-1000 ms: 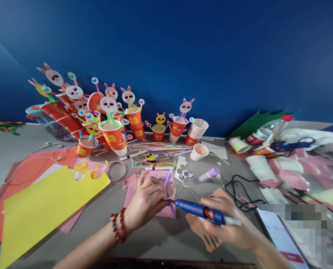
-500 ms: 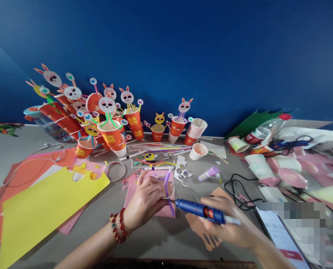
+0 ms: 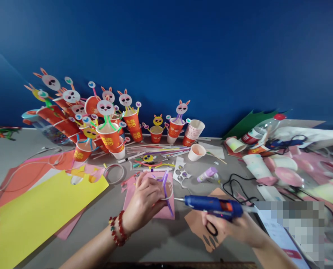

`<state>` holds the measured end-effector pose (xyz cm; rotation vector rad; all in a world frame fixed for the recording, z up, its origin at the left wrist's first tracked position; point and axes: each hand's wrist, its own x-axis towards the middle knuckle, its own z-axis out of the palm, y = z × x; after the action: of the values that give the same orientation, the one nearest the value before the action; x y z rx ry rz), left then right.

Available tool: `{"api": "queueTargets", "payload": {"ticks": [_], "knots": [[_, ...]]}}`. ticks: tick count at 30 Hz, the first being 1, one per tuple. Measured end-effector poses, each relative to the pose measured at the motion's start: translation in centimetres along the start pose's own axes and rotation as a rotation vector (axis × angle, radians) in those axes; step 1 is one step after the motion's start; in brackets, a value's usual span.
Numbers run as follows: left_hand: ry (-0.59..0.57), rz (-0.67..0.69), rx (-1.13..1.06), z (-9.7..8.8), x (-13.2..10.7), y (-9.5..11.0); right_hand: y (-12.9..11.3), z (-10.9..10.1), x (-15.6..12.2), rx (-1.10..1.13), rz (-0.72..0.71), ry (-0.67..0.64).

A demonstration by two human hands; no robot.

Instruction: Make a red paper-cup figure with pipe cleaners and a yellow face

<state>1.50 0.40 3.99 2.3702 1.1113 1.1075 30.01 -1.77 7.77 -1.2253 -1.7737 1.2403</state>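
Observation:
My left hand (image 3: 148, 198), a beaded bracelet at its wrist, is closed around a paper cup (image 3: 169, 188) whose pale rim shows past the fingers. Purple pipe cleaners (image 3: 165, 179) stick out at the cup's rim. Most of the cup is hidden by the hand. Below it lies a sheet of pink paper (image 3: 130, 196). A blue hot glue gun (image 3: 211, 204) is gripped in my right hand (image 3: 234, 226), lying sideways with its metal nozzle pointing left, just short of the cup's rim.
Decorated red cups with rabbit faces (image 3: 107, 136) crowd the back left. A cup stack (image 3: 194, 130), single cup (image 3: 196, 152) and glue stick (image 3: 207, 174) stand or lie beyond my hands. Yellow paper (image 3: 48, 209) covers the left; a black cable (image 3: 234, 186) and phone (image 3: 278, 231) lie right.
My right hand has drawn the glue gun to the right, so its nozzle has come away from the cup's rim. My left hand keeps its hold on the cup.

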Motion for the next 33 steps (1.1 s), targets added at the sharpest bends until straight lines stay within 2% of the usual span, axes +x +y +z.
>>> {"api": "queueTargets", "payload": {"ticks": [3, 5, 6, 7, 9, 10, 12, 15, 17, 20, 23, 26, 28, 30, 32, 33], "knots": [[-0.008, -0.001, -0.016, -0.2, 0.0, 0.2, -0.2, -1.8, -0.4, 0.192, -0.034, 0.154], [-0.016, 0.001, -0.005, -0.3, -0.1, 0.2, -0.2, -4.3, 0.0, 0.199, -0.127, 0.35], [-0.038, 0.009, 0.004, -0.3, -0.1, 0.1, 0.1, -5.8, 0.4, 0.15, -0.168, 0.499], [-0.048, 0.015, 0.012, -0.2, -0.2, 0.0, 0.5, -7.4, 0.9, 0.044, -0.166, 0.612], [-0.063, 0.031, 0.027, -0.1, -0.2, -0.1, 2.2, -10.2, 2.2, -0.365, -0.061, 0.773], [-0.064, 0.042, 0.033, -0.1, -0.2, -0.2, 3.4, -11.2, 3.0, -0.608, 0.057, 0.771], [-0.061, 0.065, 0.044, 0.0, -0.2, -0.2, 6.1, -12.4, 4.7, -0.737, 0.155, 0.759], [-0.048, 0.094, 0.058, 0.0, -0.1, -0.2, 10.0, -12.2, 6.7, -0.864, 0.212, 0.71], [-0.044, 0.096, 0.06, 0.1, -0.1, -0.2, 11.7, -11.6, 7.6, -0.927, 0.258, 0.674], [-0.012, 0.064, 0.03, 0.2, -0.1, 0.0, 13.1, -11.5, 8.2, -0.994, 0.31, 0.618], [0.031, 0.02, -0.02, 0.2, 0.0, 0.5, 13.4, -12.4, 8.3, -1.034, 0.303, 0.544], [0.038, 0.009, -0.049, 0.0, 0.1, 0.8, 12.6, -13.3, 8.0, -1.061, 0.248, 0.495], [0.022, 0.009, -0.051, -0.2, 0.3, 0.9, 11.1, -13.1, 7.2, -1.076, 0.202, 0.513], [0.006, 0.007, -0.039, -0.3, 0.4, 0.7, 8.7, -11.5, 5.9, -1.065, 0.117, 0.56], [0.006, 0.009, -0.021, -0.3, 0.4, 0.6, 5.9, -8.6, 4.2, -0.844, -0.123, 0.648], [0.006, 0.011, -0.013, -0.2, 0.3, 0.5, 4.5, -6.7, 3.4, -0.709, -0.213, 0.595]]}}
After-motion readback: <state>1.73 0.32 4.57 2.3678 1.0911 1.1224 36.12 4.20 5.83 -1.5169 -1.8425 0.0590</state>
